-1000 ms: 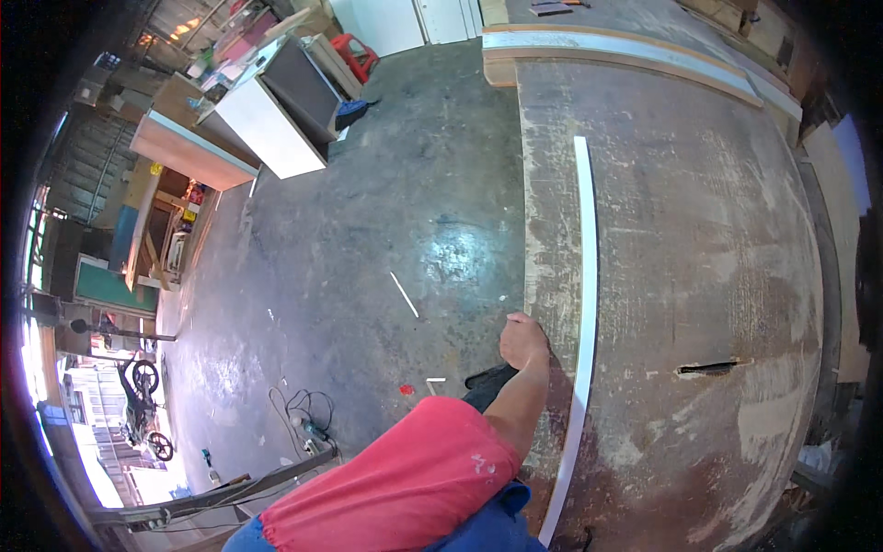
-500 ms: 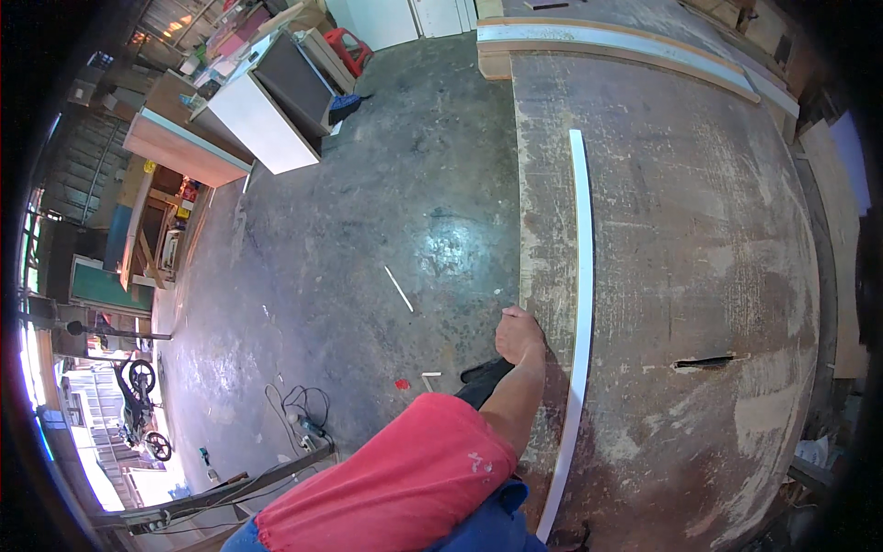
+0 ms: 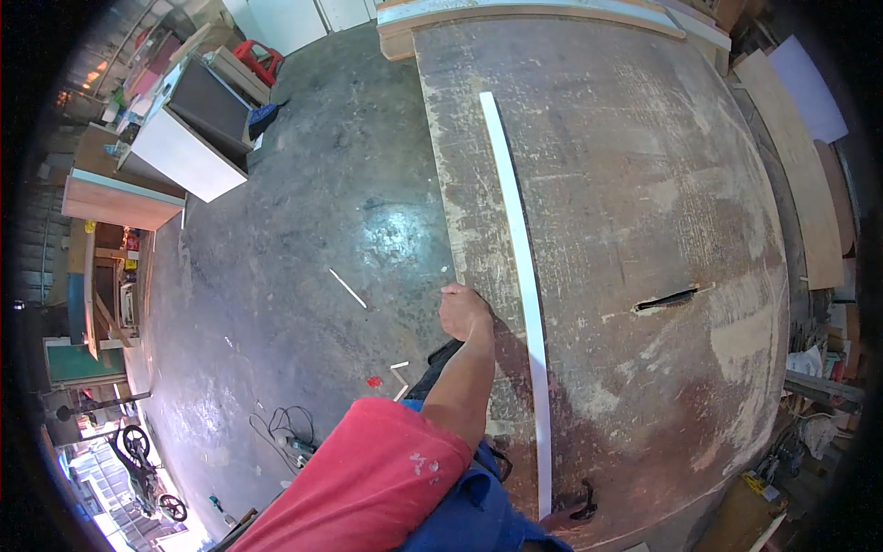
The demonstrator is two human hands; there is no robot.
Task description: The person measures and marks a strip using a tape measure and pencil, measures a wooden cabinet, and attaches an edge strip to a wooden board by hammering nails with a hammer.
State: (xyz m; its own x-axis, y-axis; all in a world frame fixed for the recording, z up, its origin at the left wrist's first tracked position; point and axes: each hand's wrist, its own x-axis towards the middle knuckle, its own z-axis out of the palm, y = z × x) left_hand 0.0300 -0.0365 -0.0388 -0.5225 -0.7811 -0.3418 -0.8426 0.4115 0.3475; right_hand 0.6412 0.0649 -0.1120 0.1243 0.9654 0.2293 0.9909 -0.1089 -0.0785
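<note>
My left hand (image 3: 465,311) is closed in a fist at the left edge of the large worn brown tabletop (image 3: 625,212). Whatever its fingers may hold is hidden. The red-sleeved left arm reaches up from the lower edge. Just right of that fist, a long narrow white strip (image 3: 521,248) lies lengthwise on the tabletop, with a gap between them. At the strip's near end, a little of what looks like my right hand (image 3: 558,522) shows; its fingers cannot be made out. Beside it is a small black hooked object (image 3: 585,501), its kind unclear.
A dark slot (image 3: 667,299) cuts through the tabletop on the right. Long white-faced boards (image 3: 533,11) lie across its far end. Left of it, the concrete floor (image 3: 303,184) holds scraps, a corded tool (image 3: 296,451) and a white cabinet (image 3: 189,152). A motorcycle (image 3: 143,469) stands farther left.
The view has swung, so the scene sits farther left and higher. The strip's near end and the black object have come into sight. My left fist stays at the table edge.
</note>
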